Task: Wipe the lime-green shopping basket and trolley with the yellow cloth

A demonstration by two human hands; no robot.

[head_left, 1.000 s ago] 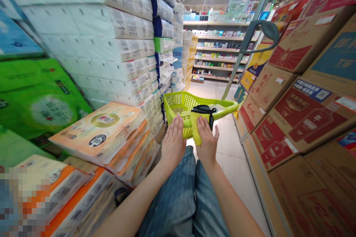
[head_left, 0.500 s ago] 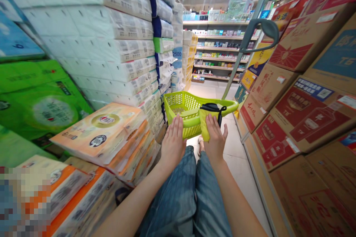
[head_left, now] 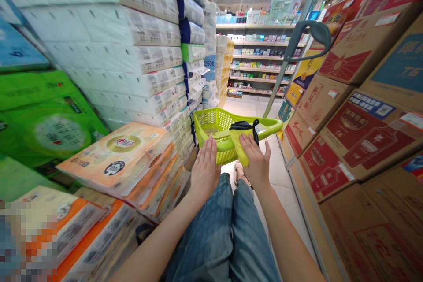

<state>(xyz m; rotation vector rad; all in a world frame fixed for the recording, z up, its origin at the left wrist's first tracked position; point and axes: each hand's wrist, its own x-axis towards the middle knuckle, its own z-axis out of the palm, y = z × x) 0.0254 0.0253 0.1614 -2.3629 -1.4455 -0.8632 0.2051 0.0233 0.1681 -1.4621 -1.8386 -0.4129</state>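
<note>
A lime-green shopping basket (head_left: 206, 119) with perforated walls stands in front of my knees, and its interior is partly visible. My left hand (head_left: 205, 165) lies at its near left corner, fingers stretched out flat together and thumb lower down. I cannot tell how firmly it touches the rim. In my right hand (head_left: 257, 158) is a small yellow drawstring pouch (head_left: 238, 141) with a black top and a black cord loop. My fingers lie over its front while the thumb is hidden behind it. The pouch hangs over the basket's near rim.
Stacked tissue packs (head_left: 155, 35) rise on the left, with lower orange packs (head_left: 115, 154) near my left arm. Cardboard cartons (head_left: 360, 128) line the right side. A grey pull handle (head_left: 291, 48) stands beyond the basket. Stocked shelves (head_left: 261, 44) are at the back.
My right hand has shifted slightly left with the yellow pouch, which tilts more to the left. My left hand and the basket have barely moved.
</note>
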